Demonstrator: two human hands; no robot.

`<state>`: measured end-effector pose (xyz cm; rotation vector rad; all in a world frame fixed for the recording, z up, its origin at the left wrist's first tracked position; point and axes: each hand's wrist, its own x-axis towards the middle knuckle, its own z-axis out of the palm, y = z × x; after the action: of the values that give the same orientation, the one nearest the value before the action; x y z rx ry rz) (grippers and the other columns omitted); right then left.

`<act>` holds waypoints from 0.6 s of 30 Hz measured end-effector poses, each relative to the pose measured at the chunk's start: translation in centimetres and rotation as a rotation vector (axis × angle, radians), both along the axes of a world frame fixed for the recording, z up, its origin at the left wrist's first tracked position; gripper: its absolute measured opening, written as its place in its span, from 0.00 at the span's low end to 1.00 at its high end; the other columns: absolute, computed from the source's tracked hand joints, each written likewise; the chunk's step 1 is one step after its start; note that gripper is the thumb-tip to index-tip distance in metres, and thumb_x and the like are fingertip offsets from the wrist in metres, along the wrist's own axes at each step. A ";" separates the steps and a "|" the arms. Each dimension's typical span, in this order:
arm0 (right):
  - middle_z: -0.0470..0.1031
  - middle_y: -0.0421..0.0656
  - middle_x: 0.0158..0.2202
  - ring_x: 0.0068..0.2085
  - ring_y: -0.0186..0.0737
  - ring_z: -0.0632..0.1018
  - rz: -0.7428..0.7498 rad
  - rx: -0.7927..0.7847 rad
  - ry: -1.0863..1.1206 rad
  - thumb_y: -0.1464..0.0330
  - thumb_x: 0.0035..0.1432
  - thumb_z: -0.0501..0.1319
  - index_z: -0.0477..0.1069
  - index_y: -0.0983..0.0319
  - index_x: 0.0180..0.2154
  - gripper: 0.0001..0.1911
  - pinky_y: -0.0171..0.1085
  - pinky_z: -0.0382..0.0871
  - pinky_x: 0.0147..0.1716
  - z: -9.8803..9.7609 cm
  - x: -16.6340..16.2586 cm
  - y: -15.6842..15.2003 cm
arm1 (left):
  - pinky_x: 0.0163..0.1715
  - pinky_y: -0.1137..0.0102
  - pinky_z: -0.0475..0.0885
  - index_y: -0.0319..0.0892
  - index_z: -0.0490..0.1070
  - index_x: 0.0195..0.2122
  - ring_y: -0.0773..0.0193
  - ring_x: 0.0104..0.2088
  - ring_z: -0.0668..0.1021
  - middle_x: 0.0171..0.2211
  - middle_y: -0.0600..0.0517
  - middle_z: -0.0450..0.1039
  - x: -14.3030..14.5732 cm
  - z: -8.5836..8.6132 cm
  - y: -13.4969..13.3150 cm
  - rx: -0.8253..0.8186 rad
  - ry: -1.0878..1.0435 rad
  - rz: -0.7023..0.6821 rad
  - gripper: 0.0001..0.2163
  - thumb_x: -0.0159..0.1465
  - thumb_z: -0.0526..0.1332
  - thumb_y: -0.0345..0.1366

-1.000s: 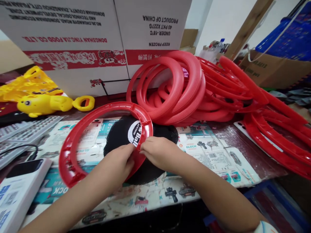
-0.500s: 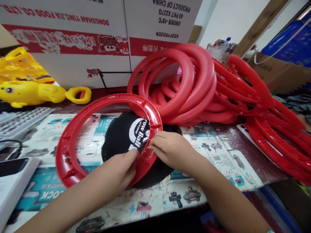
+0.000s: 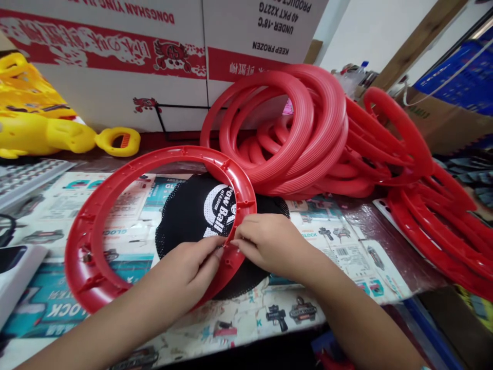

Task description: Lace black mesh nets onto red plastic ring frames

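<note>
Slid leftward since half a second ago: red ring frame point(image 3: 79, 241), flat at table point(image 3: 362, 221) centre. Left hand point(image 3: 192, 264), right hand point(image 3: 269, 246) pinching its 4 o'clock rim over black mesh disc point(image 3: 181, 221). Advisable: mesh edge flat, pinches close.

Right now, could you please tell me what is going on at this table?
A person's left hand and right hand pinch the near edge of a red ring lying partly over a black mesh disc on the table. A pile of more red rings leans against cartons behind.
</note>
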<state>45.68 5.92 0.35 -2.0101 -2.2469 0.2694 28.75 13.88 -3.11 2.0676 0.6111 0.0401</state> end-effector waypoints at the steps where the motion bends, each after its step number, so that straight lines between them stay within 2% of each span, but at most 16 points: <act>1: 0.75 0.41 0.30 0.32 0.35 0.72 0.000 0.003 0.004 0.69 0.61 0.57 0.72 0.65 0.30 0.09 0.33 0.57 0.29 0.0 0.0 0.0 | 0.38 0.66 0.66 0.45 0.67 0.39 0.60 0.36 0.77 0.36 0.51 0.75 0.0 -0.1 0.0 0.009 0.016 -0.003 0.14 0.67 0.44 0.42; 6: 0.74 0.41 0.29 0.31 0.34 0.71 -0.004 0.056 0.024 0.67 0.61 0.58 0.72 0.65 0.29 0.10 0.33 0.56 0.29 -0.1 -0.2 -0.1 | 0.30 0.65 0.63 0.45 0.64 0.35 0.59 0.29 0.74 0.28 0.52 0.72 0.0 -0.5 0.0 0.106 0.107 -0.008 0.13 0.66 0.43 0.43; 12: 0.75 0.41 0.29 0.31 0.35 0.72 0.011 0.055 0.000 0.68 0.61 0.57 0.71 0.64 0.29 0.10 0.34 0.56 0.28 -0.6 -0.7 -0.2 | 0.28 0.65 0.59 0.46 0.57 0.30 0.58 0.27 0.71 0.25 0.52 0.68 -0.1 -0.6 0.0 0.197 0.182 -0.033 0.10 0.64 0.42 0.41; 18: 0.76 0.43 0.31 0.33 0.39 0.75 -0.034 -0.001 -0.063 0.68 0.61 0.56 0.71 0.64 0.30 0.10 0.36 0.55 0.28 -0.6 -1.0 0.0 | 0.26 0.66 0.55 0.47 0.54 0.30 0.58 0.25 0.69 0.24 0.53 0.64 0.4 -0.7 -0.4 0.212 0.166 -0.039 0.08 0.64 0.42 0.41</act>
<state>44.65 5.97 -0.24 -2.0838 -2.2469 0.2061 29.15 13.52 -3.77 2.3037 0.6924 -0.0935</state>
